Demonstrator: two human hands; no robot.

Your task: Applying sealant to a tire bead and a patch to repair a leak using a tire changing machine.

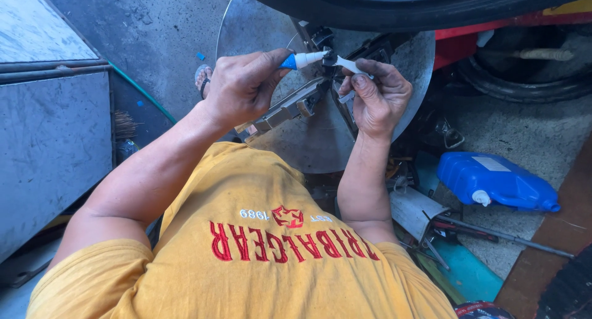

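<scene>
My left hand [243, 84] grips a small white tube with a blue collar [305, 59], its nozzle pointing right. The nozzle tip touches a small black part on a thin white strip [348, 65] pinched in the fingers of my right hand [377, 97]. Both hands hover over a round steel turntable [308, 143] that carries a metal clamp jaw [290, 108]. My yellow shirt fills the bottom of the view.
A black tyre [401, 4] arcs across the top. A blue plastic canister [493, 182] lies on the floor at right, with rods and hand tools [481, 229] near it. Another tyre [524, 87] lies at far right. A grey metal panel [49, 140] stands at left.
</scene>
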